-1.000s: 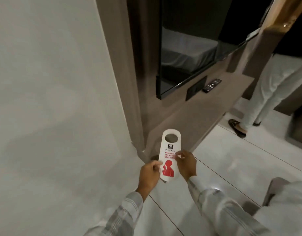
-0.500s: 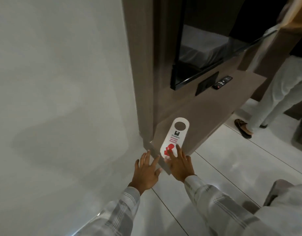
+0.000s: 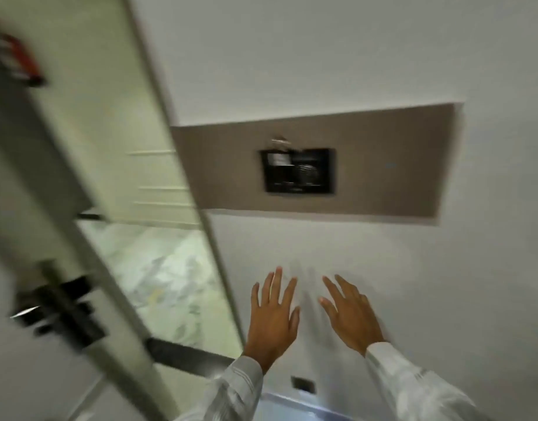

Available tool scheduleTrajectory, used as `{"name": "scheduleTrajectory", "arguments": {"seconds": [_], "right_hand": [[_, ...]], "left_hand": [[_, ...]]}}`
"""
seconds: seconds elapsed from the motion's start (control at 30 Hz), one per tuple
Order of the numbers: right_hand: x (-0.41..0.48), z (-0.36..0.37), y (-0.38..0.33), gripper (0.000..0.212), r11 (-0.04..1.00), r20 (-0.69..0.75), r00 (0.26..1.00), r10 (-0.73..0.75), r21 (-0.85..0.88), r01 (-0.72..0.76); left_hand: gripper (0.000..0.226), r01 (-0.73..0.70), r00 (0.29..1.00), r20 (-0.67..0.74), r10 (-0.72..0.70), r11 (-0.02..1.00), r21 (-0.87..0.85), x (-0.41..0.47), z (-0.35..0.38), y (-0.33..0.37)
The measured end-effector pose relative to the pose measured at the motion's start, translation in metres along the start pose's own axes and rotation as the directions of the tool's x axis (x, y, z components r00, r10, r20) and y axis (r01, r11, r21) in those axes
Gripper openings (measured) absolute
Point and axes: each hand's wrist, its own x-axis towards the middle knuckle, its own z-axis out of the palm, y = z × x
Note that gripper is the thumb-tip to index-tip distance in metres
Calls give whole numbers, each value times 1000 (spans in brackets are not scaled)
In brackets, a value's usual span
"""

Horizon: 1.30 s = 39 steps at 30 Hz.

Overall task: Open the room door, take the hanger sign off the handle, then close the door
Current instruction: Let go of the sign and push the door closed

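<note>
The room door (image 3: 43, 183) stands open at the left, its edge slanting across the blurred view, with a dark handle and lock (image 3: 64, 311) low on it. Through the gap a marble-floored corridor (image 3: 158, 268) shows. My left hand (image 3: 272, 317) and my right hand (image 3: 351, 317) are raised side by side before the white wall, fingers spread, holding nothing. The hanger sign is not in view. A red blurred shape (image 3: 21, 59) sits near the door's top left.
A brown panel (image 3: 383, 165) on the white wall carries a black switch plate (image 3: 298, 171). A small dark socket (image 3: 302, 384) sits low on the wall. A dark threshold strip (image 3: 185, 357) crosses the doorway floor.
The view has swung from the wooden shelf to the open door and wall. The sign, left on the shelf half a second ago, is out of sight. Both hands are empty and raised.
</note>
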Motion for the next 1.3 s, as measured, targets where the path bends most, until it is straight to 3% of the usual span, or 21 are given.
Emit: {"name": "scheduleTrajectory", "arguments": {"seconds": [0.13, 0.23, 0.4, 0.5, 0.57, 0.73, 0.83, 0.97, 1.2, 1.3], "right_hand": [[61, 13, -192, 56, 924, -90, 920, -380, 15, 383], [80, 6, -330, 55, 806, -202, 790, -579, 2, 592], [75, -28, -501, 63, 569, -463, 529, -711, 65, 820], [63, -42, -558, 77, 517, -575, 501, -647, 152, 843], [64, -42, -569, 77, 521, -639, 484, -598, 149, 840], [82, -40, -567, 72, 510, -700, 344, -626, -33, 860], [95, -43, -559, 69, 490, -715, 262, -648, -129, 862], [122, -51, -536, 62, 499, -705, 215, -676, -223, 837], [169, -68, -489, 61, 581, -671, 227, -705, -363, 729], [188, -77, -472, 69, 651, -631, 305, -714, -436, 621]], "left_hand": [[61, 281, 933, -264, -245, 954, 107, -55, -95, -149], [66, 417, 856, -395, -334, 897, 146, -121, -153, -223], [69, 606, 729, -488, -480, 784, 134, -197, -195, -286], [71, 638, 718, -454, -528, 759, 127, -216, -201, -309], [72, 619, 747, -412, -522, 772, 145, -214, -198, -319], [72, 550, 811, -317, -491, 825, 129, -186, -173, -325], [77, 538, 811, -292, -508, 843, 28, -168, -153, -321], [78, 505, 827, -284, -485, 863, -2, -136, -142, -315], [75, 416, 882, -194, -431, 902, -111, -76, -135, -306], [74, 372, 911, -146, -385, 922, -105, -47, -128, -309]]}}
